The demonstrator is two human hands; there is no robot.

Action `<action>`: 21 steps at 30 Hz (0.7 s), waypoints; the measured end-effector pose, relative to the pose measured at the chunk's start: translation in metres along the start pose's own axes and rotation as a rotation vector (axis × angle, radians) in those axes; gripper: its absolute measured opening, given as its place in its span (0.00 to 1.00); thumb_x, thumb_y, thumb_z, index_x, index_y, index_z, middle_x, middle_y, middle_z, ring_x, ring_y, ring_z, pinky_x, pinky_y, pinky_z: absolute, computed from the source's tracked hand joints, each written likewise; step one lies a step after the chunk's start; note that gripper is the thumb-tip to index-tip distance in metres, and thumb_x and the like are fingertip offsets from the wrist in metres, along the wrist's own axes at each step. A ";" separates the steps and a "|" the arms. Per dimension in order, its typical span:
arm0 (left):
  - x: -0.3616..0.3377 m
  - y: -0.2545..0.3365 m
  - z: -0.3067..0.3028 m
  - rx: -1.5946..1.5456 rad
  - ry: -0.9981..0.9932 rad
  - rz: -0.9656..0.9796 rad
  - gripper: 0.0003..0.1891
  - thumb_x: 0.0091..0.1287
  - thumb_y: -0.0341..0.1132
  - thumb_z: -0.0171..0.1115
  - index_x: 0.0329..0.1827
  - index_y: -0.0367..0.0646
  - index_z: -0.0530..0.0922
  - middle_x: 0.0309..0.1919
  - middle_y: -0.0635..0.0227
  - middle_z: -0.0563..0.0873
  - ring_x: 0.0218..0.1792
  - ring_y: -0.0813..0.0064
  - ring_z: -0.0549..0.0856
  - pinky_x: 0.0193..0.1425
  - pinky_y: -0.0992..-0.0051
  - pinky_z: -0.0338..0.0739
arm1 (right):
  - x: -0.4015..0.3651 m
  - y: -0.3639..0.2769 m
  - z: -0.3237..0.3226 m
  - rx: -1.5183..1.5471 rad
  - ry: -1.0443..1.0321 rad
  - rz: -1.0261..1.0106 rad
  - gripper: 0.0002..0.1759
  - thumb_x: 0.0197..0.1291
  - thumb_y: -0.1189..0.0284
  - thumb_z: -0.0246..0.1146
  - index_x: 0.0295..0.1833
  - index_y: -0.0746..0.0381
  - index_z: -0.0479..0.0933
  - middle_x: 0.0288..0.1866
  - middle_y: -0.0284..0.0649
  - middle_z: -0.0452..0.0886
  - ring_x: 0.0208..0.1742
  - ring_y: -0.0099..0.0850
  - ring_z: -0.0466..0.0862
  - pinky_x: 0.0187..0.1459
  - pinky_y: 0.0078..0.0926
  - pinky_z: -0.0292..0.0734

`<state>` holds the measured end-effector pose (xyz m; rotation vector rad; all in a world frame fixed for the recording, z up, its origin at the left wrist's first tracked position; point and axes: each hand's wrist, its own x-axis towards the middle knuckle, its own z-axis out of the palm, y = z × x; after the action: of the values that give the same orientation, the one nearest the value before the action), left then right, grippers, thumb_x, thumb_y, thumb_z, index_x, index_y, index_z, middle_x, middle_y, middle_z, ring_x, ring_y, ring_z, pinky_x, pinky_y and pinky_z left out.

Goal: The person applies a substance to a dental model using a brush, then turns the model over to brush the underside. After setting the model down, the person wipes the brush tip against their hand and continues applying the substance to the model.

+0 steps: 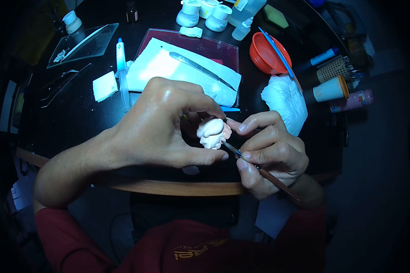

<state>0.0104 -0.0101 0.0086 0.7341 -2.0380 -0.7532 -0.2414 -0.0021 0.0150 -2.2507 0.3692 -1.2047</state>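
Observation:
Between the thumb and fingers of my left hand (164, 123) is a small white and pink dental model (211, 133), held just above the table's front edge. My right hand (273, 152) grips a thin brush-like tool (275, 181) with a brown handle and a metal neck. Its tip points up and left and meets the lower right side of the model, where small tooth shapes show. The right index finger reaches close to the model's upper right side. Beyond the hands, a metal scalpel-like tool (200, 69) lies on a white sheet (152, 63).
A syringe (121, 68) and folded tissue (105, 86) lie behind my left hand. Red bowls (266, 54), a crumpled white cloth (284, 102) and a cup (330, 88) stand right. Small jars (188, 16) are at the back; a glass plate (84, 45) and tweezers (66, 84) are left.

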 end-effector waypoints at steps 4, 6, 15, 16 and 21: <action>0.000 -0.001 0.000 0.014 0.007 0.009 0.23 0.50 0.42 0.89 0.41 0.34 0.90 0.29 0.61 0.90 0.30 0.70 0.90 0.35 0.73 0.85 | 0.000 0.002 0.001 -0.011 0.022 0.002 0.10 0.49 0.84 0.72 0.37 0.64 0.82 0.31 0.40 0.84 0.46 0.44 0.90 0.47 0.37 0.87; 0.000 -0.001 0.000 0.019 0.006 0.008 0.23 0.50 0.42 0.89 0.41 0.34 0.90 0.29 0.62 0.90 0.30 0.70 0.90 0.34 0.73 0.85 | 0.000 0.003 0.002 -0.008 0.032 0.000 0.10 0.48 0.85 0.72 0.36 0.64 0.81 0.31 0.40 0.84 0.46 0.44 0.90 0.46 0.37 0.86; 0.000 0.000 0.000 0.031 0.018 0.019 0.24 0.50 0.43 0.89 0.41 0.34 0.90 0.29 0.62 0.90 0.30 0.69 0.90 0.34 0.73 0.85 | 0.000 0.003 0.000 0.022 0.036 0.012 0.10 0.46 0.85 0.70 0.35 0.65 0.80 0.30 0.41 0.83 0.45 0.46 0.90 0.44 0.37 0.86; 0.000 0.000 0.000 0.025 0.018 0.016 0.24 0.50 0.43 0.89 0.41 0.34 0.90 0.29 0.62 0.90 0.31 0.69 0.90 0.35 0.73 0.85 | 0.000 0.003 0.000 0.027 0.029 0.010 0.10 0.47 0.85 0.70 0.36 0.65 0.80 0.30 0.41 0.83 0.45 0.46 0.90 0.44 0.37 0.86; 0.001 0.000 0.000 0.019 0.013 0.022 0.24 0.51 0.43 0.89 0.42 0.33 0.90 0.31 0.60 0.91 0.31 0.70 0.91 0.35 0.74 0.86 | -0.001 0.001 -0.001 0.037 0.028 0.010 0.11 0.49 0.85 0.70 0.39 0.65 0.80 0.32 0.41 0.84 0.47 0.45 0.89 0.46 0.38 0.86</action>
<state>0.0104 -0.0103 0.0092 0.7245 -2.0405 -0.7163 -0.2428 -0.0033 0.0142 -2.1999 0.3650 -1.2291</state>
